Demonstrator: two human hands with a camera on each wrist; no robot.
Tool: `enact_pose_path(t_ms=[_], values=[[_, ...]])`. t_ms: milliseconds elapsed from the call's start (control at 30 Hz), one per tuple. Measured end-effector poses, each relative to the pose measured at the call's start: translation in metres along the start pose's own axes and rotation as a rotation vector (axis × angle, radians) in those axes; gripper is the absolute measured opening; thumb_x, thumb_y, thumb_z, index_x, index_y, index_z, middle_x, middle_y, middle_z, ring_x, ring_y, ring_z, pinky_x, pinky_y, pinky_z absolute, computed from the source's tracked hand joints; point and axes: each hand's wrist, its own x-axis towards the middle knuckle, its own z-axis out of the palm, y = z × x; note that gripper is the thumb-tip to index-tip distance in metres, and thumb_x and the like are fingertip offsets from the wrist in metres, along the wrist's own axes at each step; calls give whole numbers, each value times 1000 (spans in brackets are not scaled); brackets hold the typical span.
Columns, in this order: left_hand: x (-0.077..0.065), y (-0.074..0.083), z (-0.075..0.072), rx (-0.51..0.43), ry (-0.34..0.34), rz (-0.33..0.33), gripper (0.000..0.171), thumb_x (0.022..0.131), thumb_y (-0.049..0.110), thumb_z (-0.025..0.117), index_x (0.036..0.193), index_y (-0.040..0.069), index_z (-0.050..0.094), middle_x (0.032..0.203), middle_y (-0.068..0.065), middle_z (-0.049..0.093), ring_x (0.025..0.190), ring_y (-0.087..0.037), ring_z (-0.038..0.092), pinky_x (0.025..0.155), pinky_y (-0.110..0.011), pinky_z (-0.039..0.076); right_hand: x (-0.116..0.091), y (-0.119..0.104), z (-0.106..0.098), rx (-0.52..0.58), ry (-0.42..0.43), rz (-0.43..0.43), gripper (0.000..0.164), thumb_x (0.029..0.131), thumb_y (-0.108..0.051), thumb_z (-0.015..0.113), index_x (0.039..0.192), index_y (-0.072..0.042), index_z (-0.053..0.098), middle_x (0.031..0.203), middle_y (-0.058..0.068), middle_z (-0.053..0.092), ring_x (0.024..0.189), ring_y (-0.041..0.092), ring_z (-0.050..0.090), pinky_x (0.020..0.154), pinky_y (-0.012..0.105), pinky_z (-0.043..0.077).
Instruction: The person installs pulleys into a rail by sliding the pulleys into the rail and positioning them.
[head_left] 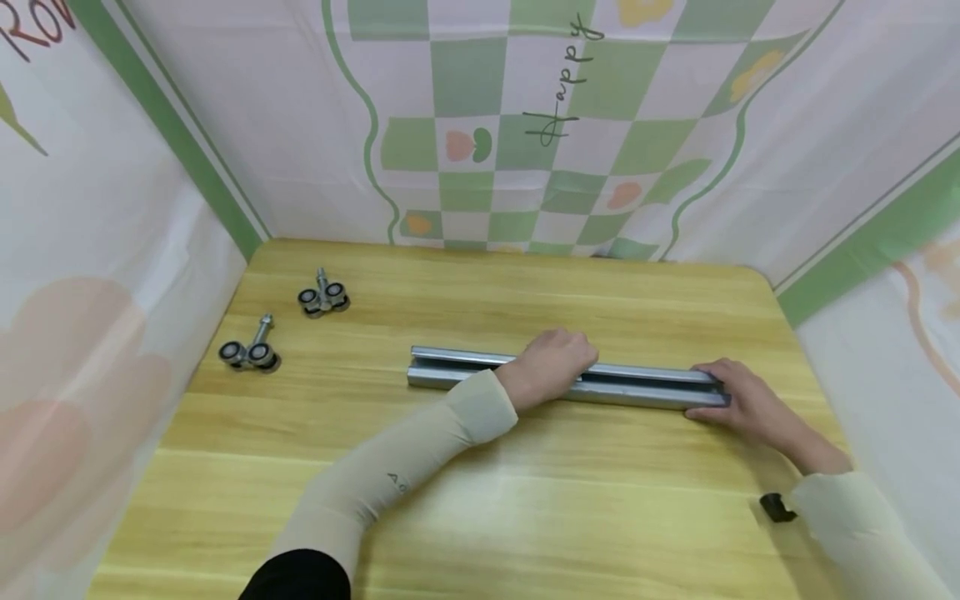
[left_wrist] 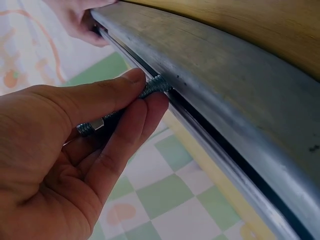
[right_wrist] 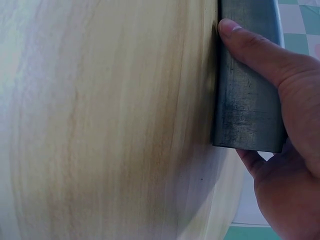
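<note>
A silver metal rail (head_left: 637, 393) with a slot along its length lies crosswise on the table. My left hand (head_left: 547, 364) is over the middle of it. In the left wrist view, thumb and fingertips pinch a threaded bolt (left_wrist: 159, 85) right at the slot; a nut (left_wrist: 97, 123) shows on the threaded part by the palm. Whatever the bolt joins inside the rail is hidden. My right hand (head_left: 750, 408) grips the rail's right end, with the thumb (right_wrist: 245, 40) along its near side in the right wrist view and the fingers on the far side.
Two roller trolleys, each with wheels and an upright bolt, stand on the table's left: one trolley (head_left: 324, 296) farther back, the other trolley (head_left: 251, 352) nearer. Printed cloth (head_left: 300, 125) hangs behind and on both sides of the wooden table (head_left: 570, 517). A small black piece (head_left: 777, 508) shows beside the right sleeve.
</note>
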Motion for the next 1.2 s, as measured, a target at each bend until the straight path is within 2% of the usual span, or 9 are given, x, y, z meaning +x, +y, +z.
enact_pose_path(t_ms=[333, 600, 700, 800, 933, 1033, 1200], values=[[10, 6, 5, -14, 12, 2, 28, 104, -4, 56, 92, 15, 71, 79, 6, 59, 67, -7, 37, 58, -16, 39, -1, 1, 1, 1, 5, -13, 65, 69, -14, 100, 125, -3, 68, 107, 7, 69, 95, 0, 51, 79, 17, 41], [12, 8, 6, -21, 13, 5, 27, 105, -2, 55, 94, 14, 73, 79, 5, 61, 66, -7, 38, 59, -15, 41, 0, -2, 1, 7, 12, -12, 65, 67, -11, 100, 124, -3, 69, 106, 8, 69, 95, 6, 52, 79, 19, 41], [12, 8, 6, -35, -1, -9, 20, 106, 5, 59, 96, 14, 73, 79, 5, 61, 65, -7, 40, 59, -16, 42, -1, -2, 1, 7, 13, -11, 66, 66, -11, 100, 124, -3, 69, 106, 8, 69, 95, 5, 52, 79, 18, 41], [10, 7, 7, -56, -27, -28, 8, 106, 16, 65, 105, 13, 72, 83, 4, 65, 66, -6, 46, 61, -16, 45, -1, -1, 1, 5, 13, -20, 66, 66, -11, 100, 124, -3, 69, 107, 8, 69, 95, 3, 52, 79, 18, 41], [2, 3, 9, -77, -37, -54, 34, 104, 32, 69, 129, 9, 66, 97, 2, 72, 74, -5, 59, 67, -17, 52, -1, 0, 1, -2, 15, -26, 66, 67, -11, 100, 124, -3, 69, 107, 6, 69, 95, 1, 51, 79, 17, 41], [-7, -2, 9, -85, -24, -80, 48, 103, 38, 71, 139, 7, 61, 111, 0, 74, 86, -6, 67, 74, -20, 57, -1, -1, 1, -7, 14, -25, 65, 67, -11, 100, 124, -3, 68, 106, 6, 69, 95, 2, 51, 79, 17, 41], [-28, -18, 3, -57, -34, -118, 64, 101, 46, 72, 150, 9, 55, 135, -5, 69, 116, -15, 68, 93, -29, 59, 1, -2, -1, -17, -4, -20, 64, 69, -13, 99, 124, -2, 68, 107, 8, 70, 94, 7, 54, 79, 19, 41]])
